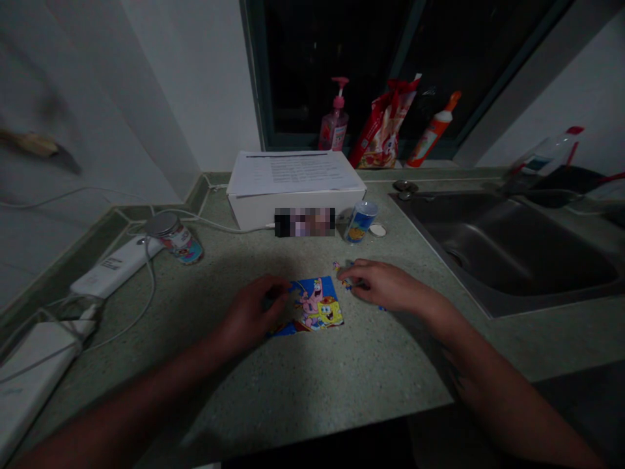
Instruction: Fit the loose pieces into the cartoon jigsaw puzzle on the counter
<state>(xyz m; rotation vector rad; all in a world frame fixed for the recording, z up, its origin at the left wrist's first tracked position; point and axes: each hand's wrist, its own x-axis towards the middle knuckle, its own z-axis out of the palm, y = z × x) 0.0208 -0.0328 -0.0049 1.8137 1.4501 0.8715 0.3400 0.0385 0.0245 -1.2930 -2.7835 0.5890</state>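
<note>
A small cartoon jigsaw puzzle (315, 307) with a blue ground lies flat on the speckled green counter (342, 384). My left hand (251, 311) rests on its left edge, fingers curled and pressed down on it. My right hand (383, 284) sits just right of the puzzle, fingertips pinched on a loose puzzle piece (342, 275) near the puzzle's upper right corner. Another loose piece peeks out under the right hand. The room is dim.
A white box (293, 189) with a printed sheet stands behind. A small blue cup (361, 221) and lid (377, 230) are to its right, a tin can (176, 238) to the left. Power strips (114, 267) and cables lie at left. A steel sink (508, 247) is at right. Bottles line the window sill.
</note>
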